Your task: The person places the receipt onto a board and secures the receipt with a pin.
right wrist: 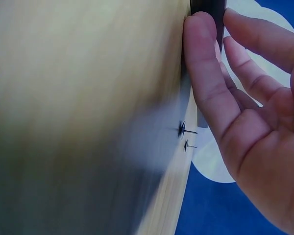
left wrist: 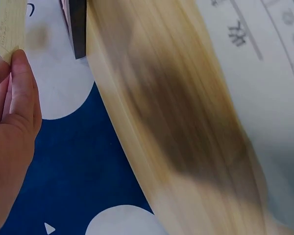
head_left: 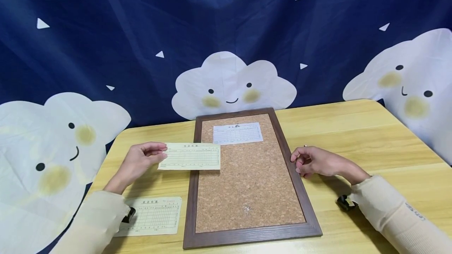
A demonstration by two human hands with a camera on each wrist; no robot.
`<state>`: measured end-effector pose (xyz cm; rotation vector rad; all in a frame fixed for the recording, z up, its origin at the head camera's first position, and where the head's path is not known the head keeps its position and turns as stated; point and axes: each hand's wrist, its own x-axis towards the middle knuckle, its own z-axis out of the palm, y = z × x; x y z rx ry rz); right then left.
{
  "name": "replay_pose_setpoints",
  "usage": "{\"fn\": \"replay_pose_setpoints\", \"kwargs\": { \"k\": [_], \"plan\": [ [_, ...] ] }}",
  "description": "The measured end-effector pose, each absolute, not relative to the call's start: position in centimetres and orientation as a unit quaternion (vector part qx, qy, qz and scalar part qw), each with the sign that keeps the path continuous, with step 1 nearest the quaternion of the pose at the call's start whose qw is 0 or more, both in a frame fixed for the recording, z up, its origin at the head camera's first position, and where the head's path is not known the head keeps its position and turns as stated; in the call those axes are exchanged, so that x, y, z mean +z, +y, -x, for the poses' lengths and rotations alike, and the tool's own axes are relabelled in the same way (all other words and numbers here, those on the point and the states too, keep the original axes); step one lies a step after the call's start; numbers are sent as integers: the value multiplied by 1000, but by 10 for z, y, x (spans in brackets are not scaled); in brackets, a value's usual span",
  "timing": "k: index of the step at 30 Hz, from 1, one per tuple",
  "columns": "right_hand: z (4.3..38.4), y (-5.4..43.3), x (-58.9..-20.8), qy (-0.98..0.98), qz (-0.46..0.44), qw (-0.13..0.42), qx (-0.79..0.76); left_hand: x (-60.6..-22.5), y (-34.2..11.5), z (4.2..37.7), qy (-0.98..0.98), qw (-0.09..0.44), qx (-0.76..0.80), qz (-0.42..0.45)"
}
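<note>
My left hand (head_left: 135,164) pinches a pale yellow printed receipt slip (head_left: 190,156) by its left end, between thumb and fingers. The slip is held above the table and overlaps the left side of a brown-framed cork board (head_left: 252,191). My right hand (head_left: 316,160) rests at the board's right frame edge, fingers loosely bent and touching it. No object shows between them. A white printed slip (head_left: 237,133) lies on the cork near the top, with a small dark spot at its upper edge.
Another pale receipt slip (head_left: 159,216) lies on the wooden table (head_left: 388,140), left of the board, partly behind the left forearm. In the right wrist view, two black thumbtacks (right wrist: 187,130) stand point up on the table. A blue cloud-patterned cloth (head_left: 229,19) hangs behind.
</note>
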<state>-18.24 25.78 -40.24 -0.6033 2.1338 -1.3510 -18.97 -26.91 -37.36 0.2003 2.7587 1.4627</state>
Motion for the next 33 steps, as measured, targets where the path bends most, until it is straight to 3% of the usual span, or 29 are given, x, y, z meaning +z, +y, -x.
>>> {"fn": "replay_pose_setpoints", "kwargs": {
  "k": [33],
  "plan": [
    [182, 258, -403, 792, 225, 265, -502, -371, -239, 194, 868, 5, 490, -81]
  ]
}}
